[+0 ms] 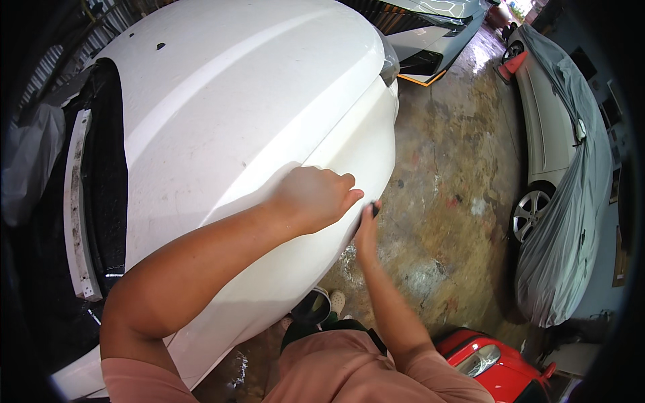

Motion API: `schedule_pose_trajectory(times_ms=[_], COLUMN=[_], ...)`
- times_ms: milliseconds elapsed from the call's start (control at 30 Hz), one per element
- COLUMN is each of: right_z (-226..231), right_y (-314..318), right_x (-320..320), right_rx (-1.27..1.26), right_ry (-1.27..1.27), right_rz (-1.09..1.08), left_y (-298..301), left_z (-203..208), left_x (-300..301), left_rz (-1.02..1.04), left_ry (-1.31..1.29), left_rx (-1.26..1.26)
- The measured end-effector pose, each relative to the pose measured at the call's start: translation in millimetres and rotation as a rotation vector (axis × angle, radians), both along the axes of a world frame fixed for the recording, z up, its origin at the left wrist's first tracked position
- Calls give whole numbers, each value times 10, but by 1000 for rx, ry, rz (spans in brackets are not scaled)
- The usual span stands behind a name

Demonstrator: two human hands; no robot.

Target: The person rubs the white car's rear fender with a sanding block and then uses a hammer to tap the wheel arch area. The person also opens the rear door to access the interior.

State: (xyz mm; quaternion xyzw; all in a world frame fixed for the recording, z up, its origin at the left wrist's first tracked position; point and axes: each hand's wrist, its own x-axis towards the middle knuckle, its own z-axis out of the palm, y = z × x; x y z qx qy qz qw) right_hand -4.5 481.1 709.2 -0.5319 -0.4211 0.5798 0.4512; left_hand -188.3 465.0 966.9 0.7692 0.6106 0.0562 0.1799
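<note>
View from head height, looking down, with places given as on a clock face over the whole scene. A white car [269, 87] fills the space from eight o'clock round to twelve, its bonnet broad and smooth. At the centre, the left hand [312, 199] is over the car's front side panel, fingers curled inward in a narrow grip; whether it holds anything cannot be told. Just beside it, toward four o'clock, the right hand [367, 232] is at the panel's outer edge, its grip closed around a small black object [375, 209]. At nine o'clock a long pale bar [79, 201] lies along the dark area behind the bonnet, with crumpled clear plastic [32, 158] beyond it. At one o'clock stands a second car [420, 39]; at two, a red cone [514, 66]; at three, a silver car [543, 134] partly draped in a grey cover [561, 269]. Between four and five is a red car [514, 373]. The stained brown floor [447, 154] stretches between.
</note>
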Motion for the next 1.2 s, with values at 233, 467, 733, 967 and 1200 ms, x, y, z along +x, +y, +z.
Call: schedule_pose_trajectory(times_ms=[233, 467, 733, 967, 1200], right_z=[61, 290, -82, 181, 296], right_y=[-327, 257, -154, 695, -417], right_x=[4, 83, -2, 216, -97], right_rx=[21, -42, 25, -30, 350], right_ry=[-41, 40, -108, 39, -264], right_rz=[98, 45, 57, 89, 145], left_y=[-5, 10, -8, 36, -23], left_z=[-6, 27, -14, 45, -24], left_x=[-21, 27, -2, 72, -4], left_rz=[3, 0, 6, -12, -16], left_ry=[-8, -3, 7, 12, 11], left_rx=[-11, 3, 22, 19, 91])
